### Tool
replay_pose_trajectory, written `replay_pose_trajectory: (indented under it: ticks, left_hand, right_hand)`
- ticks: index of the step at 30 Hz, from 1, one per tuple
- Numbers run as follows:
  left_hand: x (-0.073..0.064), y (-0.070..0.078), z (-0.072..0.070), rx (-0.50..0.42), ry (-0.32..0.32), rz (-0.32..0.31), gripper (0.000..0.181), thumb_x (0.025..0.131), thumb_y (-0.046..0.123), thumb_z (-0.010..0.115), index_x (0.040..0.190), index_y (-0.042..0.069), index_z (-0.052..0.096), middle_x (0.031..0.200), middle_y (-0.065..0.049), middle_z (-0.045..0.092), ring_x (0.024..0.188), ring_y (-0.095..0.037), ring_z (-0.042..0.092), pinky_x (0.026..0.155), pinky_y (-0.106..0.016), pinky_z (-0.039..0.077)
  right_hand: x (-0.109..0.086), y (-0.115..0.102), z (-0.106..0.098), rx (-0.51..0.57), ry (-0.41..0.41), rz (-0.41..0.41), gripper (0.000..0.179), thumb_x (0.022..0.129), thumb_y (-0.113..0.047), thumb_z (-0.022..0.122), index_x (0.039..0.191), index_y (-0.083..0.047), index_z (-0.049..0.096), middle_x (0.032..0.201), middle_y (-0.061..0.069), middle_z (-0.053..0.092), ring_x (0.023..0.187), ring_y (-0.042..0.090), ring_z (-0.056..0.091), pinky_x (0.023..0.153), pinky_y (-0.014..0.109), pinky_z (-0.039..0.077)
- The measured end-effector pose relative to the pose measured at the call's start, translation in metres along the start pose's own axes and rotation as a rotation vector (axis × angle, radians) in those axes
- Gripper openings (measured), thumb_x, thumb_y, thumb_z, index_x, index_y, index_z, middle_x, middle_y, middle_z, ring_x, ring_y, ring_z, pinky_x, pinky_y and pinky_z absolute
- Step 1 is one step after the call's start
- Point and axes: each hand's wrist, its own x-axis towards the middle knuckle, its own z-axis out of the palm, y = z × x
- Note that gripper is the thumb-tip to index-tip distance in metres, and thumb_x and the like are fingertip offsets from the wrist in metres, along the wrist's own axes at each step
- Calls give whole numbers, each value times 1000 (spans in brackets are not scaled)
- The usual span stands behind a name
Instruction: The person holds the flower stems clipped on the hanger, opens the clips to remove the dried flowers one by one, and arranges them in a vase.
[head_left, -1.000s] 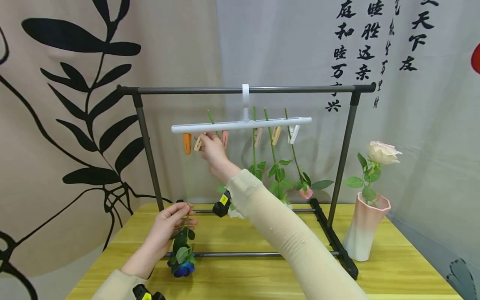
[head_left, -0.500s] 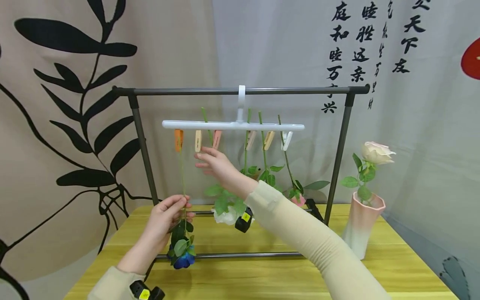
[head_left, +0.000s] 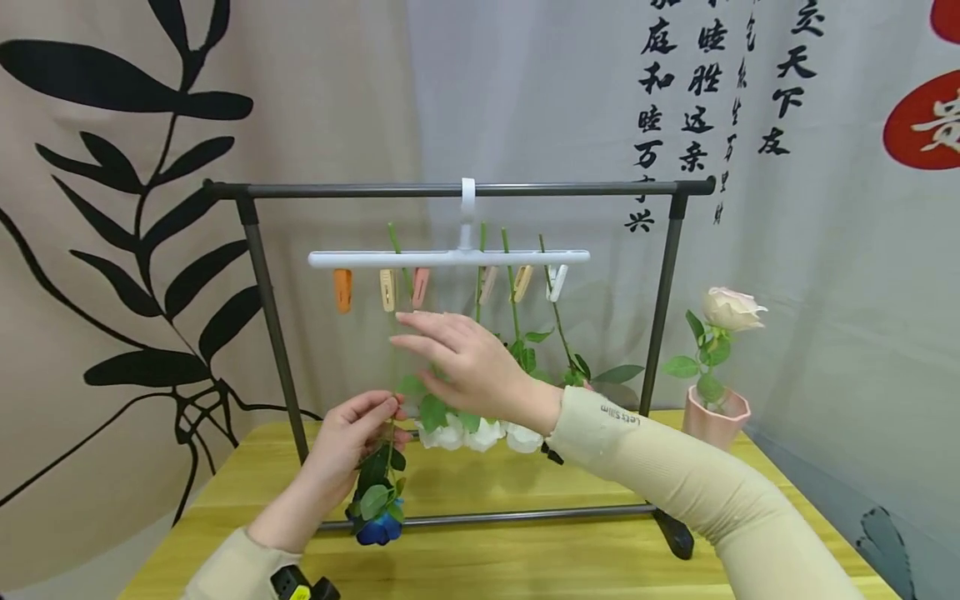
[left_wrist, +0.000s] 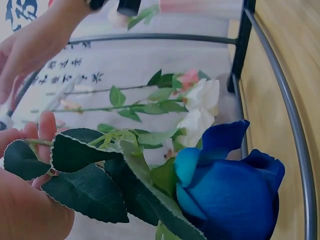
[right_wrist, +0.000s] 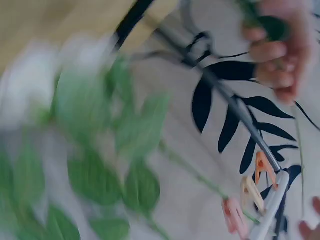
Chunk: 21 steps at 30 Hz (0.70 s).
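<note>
My left hand [head_left: 358, 429] pinches the stem of a blue rose [head_left: 378, 527], which hangs head down with dark leaves. In the left wrist view the blue bloom [left_wrist: 230, 192] fills the lower right. My right hand [head_left: 480, 362] has its fingers extended below the clips, close to the upper stem; whether they touch it I cannot tell. Above is a white clip hanger [head_left: 375, 259] with an orange clip [head_left: 342, 290] and a cream clip [head_left: 387, 289], neither gripping a stem. A pink clip [head_left: 420, 287] beside them holds a green stem.
A dark metal rack [head_left: 337, 191] carries the hanger over a wooden table [head_left: 480, 558]. Upside-down white roses [head_left: 486, 435] hang behind my right hand. At the right stands a pink vase [head_left: 712, 421] with a pale rose [head_left: 731, 308].
My right hand has let go of the cream clip and moved down and right, fingers spreading. My left hand has shifted the blue rose from under the orange clip to under the cream one.
</note>
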Motion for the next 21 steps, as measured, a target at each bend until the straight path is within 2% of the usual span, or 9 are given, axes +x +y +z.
replay_pose_trajectory:
  ticks: [3,7,14,21]
  left_hand:
    - [0,1,5,5,-23,2,23,98,32,59,108,13,70,93,-1,68,76,-18,69,77,-39,53]
    - [2,3,11,18,-44,6,25,97,32,60,109,12,69,93,-1,68,76,-18,69,77,-38,50]
    - [-2,7,18,30,-67,-21,24,97,30,60,110,12,68,94,-3,66,74,-18,68,67,-30,42]
    - [-6,6,23,24,-96,-39,20,98,30,60,105,13,69,95,-2,67,75,-18,68,70,-32,44]
  right_hand:
    - [0,6,-2,-262,27,-240,37,89,-16,66,126,-13,62,139,11,52,133,24,44,112,42,29]
    - [-1,13,-4,-399,24,-393,33,87,-16,70,119,-18,66,137,9,55,131,24,46,112,46,27]
    - [-6,17,-9,-400,8,-488,30,88,-8,70,116,-18,68,133,7,59,128,22,50,111,49,27]
    - [-13,16,-7,-367,39,-531,16,89,-11,71,104,-17,71,118,4,66,119,22,57,109,48,31]
